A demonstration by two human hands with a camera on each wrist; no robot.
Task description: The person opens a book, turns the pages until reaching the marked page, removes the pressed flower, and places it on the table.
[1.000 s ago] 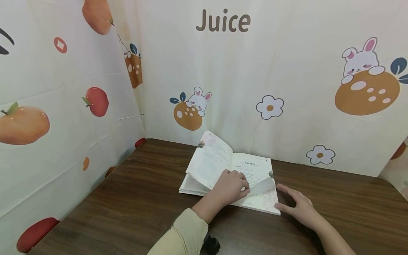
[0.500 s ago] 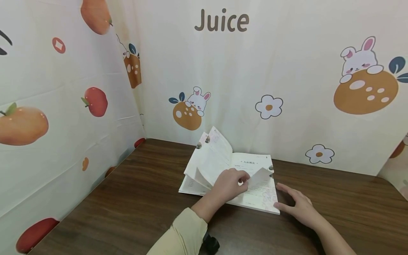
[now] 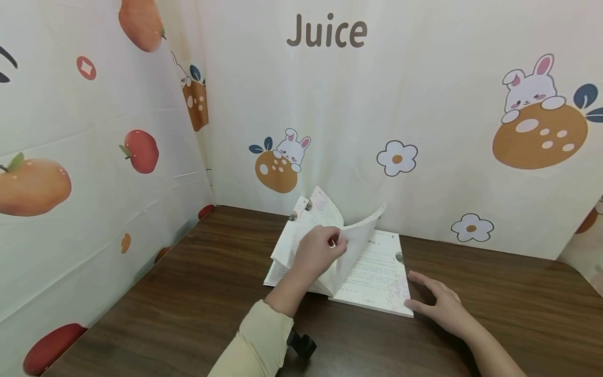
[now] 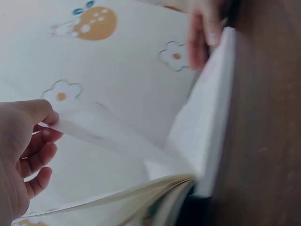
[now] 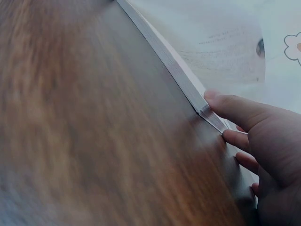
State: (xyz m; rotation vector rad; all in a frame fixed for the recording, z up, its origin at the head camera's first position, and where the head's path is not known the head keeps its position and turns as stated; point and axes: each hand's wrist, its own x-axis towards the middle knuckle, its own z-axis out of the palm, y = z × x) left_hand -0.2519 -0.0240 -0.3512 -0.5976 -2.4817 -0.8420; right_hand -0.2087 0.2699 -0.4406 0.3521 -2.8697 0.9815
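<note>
An open book [image 3: 377, 283] with printed pages lies on the brown table in the head view. Between thumb and forefinger my left hand [image 3: 316, 254] pinches a page [image 3: 360, 241], which stands raised and curved above the spine. The left wrist view shows that page [image 4: 108, 134] stretching from the fingertips to the spine, somewhat blurred. At the book's right edge rests my right hand [image 3: 440, 306]. In the right wrist view its thumb [image 5: 225, 101] touches the book's corner, and the relaxed fingers lie along the side of the page block [image 5: 174, 70].
The wooden table [image 3: 198, 303] runs around the book. A pale curtain [image 3: 339, 115] printed with fruit, rabbits and flowers hangs close behind it, and another patterned curtain [image 3: 103, 131] stands at the left. A black device [image 3: 302, 344] is strapped at the left wrist.
My left hand has moved left and slightly up, lifting the page from the right side toward the spine. An earlier page now leans on the left side. The right hand has stayed put.
</note>
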